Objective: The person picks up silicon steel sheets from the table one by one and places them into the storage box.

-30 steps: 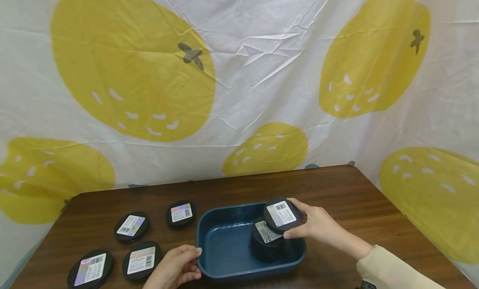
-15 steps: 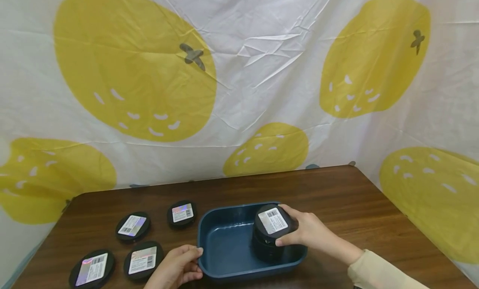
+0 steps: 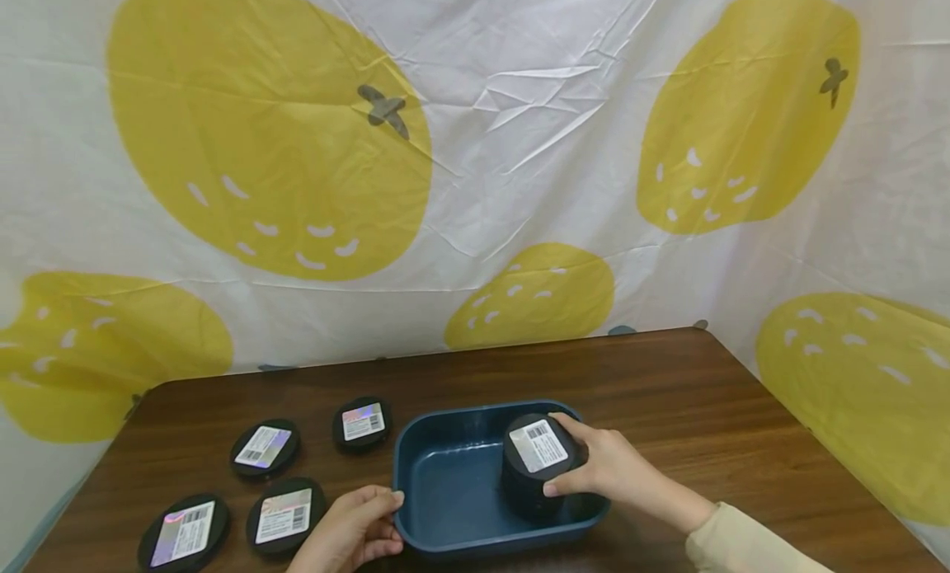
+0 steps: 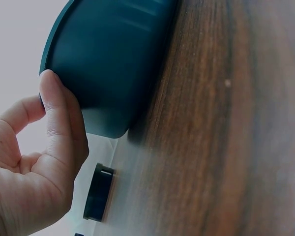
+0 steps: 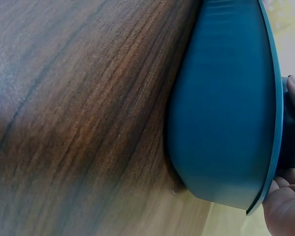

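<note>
A blue tray (image 3: 456,511) stands near the table's front edge; my left hand (image 3: 355,525) pinches its left rim between thumb and fingers. The left wrist view shows that hand (image 4: 49,147) at the rim of the tray (image 4: 103,64). At the tray's right end, my right hand (image 3: 612,470) grips a round black container (image 3: 540,447) with a white label, on top of a stack inside the tray. In the right wrist view the hand (image 5: 285,201) holds the dark container (image 5: 291,132) above the tray's rim (image 5: 278,123).
Left of the tray, several round black containers with labels lie on the brown wooden table (image 3: 638,375), among them one at the back (image 3: 361,425) and one beside my left hand (image 3: 284,518). A white curtain with yellow fruit prints (image 3: 534,293) hangs behind.
My right hand has moved left and down with the black container, which now sits in line on the stack instead of tilted above it. The left hand stays on the rim.
</note>
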Motion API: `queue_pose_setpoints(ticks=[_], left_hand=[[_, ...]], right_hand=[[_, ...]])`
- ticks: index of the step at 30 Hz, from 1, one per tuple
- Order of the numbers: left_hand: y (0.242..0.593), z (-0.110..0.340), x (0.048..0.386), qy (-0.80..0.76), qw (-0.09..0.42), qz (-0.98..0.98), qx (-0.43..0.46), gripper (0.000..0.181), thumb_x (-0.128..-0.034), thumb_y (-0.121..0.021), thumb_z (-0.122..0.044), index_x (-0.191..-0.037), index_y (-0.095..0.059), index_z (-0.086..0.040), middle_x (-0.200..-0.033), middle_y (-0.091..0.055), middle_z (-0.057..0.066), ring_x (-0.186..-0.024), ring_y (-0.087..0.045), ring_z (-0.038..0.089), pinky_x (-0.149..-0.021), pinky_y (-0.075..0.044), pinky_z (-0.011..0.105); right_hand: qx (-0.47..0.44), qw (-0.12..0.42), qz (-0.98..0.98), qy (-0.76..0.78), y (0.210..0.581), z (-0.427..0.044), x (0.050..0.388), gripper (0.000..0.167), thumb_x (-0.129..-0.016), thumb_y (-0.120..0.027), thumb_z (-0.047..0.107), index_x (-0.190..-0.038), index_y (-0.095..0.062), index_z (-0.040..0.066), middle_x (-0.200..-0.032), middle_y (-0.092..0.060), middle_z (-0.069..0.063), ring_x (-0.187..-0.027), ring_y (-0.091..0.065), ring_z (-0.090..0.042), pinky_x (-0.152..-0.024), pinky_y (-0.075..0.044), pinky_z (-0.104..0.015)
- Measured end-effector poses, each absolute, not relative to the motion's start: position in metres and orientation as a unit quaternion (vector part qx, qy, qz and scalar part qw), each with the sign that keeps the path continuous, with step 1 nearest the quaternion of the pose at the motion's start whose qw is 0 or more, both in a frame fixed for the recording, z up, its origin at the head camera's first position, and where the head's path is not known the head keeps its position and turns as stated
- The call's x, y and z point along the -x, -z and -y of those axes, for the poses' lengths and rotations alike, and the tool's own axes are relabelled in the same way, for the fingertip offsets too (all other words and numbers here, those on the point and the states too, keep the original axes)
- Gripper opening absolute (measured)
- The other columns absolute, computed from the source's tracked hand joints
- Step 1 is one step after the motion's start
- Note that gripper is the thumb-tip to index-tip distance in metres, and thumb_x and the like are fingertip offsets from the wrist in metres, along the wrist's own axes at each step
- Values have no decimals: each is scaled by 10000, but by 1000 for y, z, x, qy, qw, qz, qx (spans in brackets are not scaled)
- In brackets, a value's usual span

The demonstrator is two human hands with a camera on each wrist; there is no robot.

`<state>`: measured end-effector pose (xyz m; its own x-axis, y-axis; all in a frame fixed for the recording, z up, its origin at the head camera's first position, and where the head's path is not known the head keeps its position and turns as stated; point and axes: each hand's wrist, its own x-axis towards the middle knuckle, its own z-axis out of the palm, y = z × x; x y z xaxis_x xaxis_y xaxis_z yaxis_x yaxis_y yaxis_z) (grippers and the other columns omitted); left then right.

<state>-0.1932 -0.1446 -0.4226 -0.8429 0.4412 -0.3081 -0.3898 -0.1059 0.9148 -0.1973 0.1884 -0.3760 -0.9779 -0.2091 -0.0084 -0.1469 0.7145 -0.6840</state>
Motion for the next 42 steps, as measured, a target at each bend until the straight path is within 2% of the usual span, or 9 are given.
queue_pose_setpoints(ticks=[14, 26, 31, 35, 39, 42], left_hand=[[424, 144, 194, -745, 280, -605, -26, 106, -911, -543, -189, -864, -563, -96, -711, -570, -7, -631, -578, 69, -625, -537, 211], [424, 145, 195, -749, 282, -599, -28, 91, -906, -544, -178, -856, -559, -104, -713, -570, -14, -629, -578, 60, -630, -538, 210], [425, 145, 194, -747, 281, -602, -26, 99, -907, -549, -187, -871, -562, -95, -715, -571, -9, -633, -579, 67, -632, -539, 212], [425, 145, 194, -746, 282, -603, -23, 100, -907, -551, -188, -871, -565, -96, -719, -571, -11, -634, -578, 65, -632, -538, 210], [424, 145, 194, -745, 281, -604, -22, 101, -911, -547, -187, -865, -571, -101, -723, -570, -12, -637, -577, 66, -636, -538, 211], [425, 145, 193, -745, 279, -605, -20, 101, -914, -543, -184, -861, -574, -105, -724, -569, -14, -641, -574, 69, -638, -538, 215]], right_hand=[[101, 54, -926, 361, 377, -189, 198, 958, -649, -831, 386, -1400, -370, 8, -1054, -626, -157, -848, -550, -196, -743, -472, -360], [108, 68, -928, 350, 375, -186, 195, 998, -677, -817, 375, -1435, -289, -1, -1164, -583, -229, -885, -555, -228, -782, -479, -415], [129, 66, -919, 366, 376, -188, 193, 1044, -683, -820, 349, -1452, -218, -20, -1373, -435, -229, -1056, -539, -294, -891, -442, -480], [163, 70, -905, 386, 377, -195, 190, 1058, -702, -810, 256, -1461, -133, -37, -1483, -273, -203, -1247, -413, -388, -1004, -334, -554], [183, 64, -895, 401, 377, -204, 185, 1000, -736, -756, 123, -1462, -89, -41, -1494, -206, -238, -1262, -364, -455, -1019, -311, -541], [186, 53, -896, 401, 378, -210, 181, 931, -785, -714, 96, -1456, -87, -59, -1487, -181, -271, -1230, -373, -498, -992, -338, -528]])
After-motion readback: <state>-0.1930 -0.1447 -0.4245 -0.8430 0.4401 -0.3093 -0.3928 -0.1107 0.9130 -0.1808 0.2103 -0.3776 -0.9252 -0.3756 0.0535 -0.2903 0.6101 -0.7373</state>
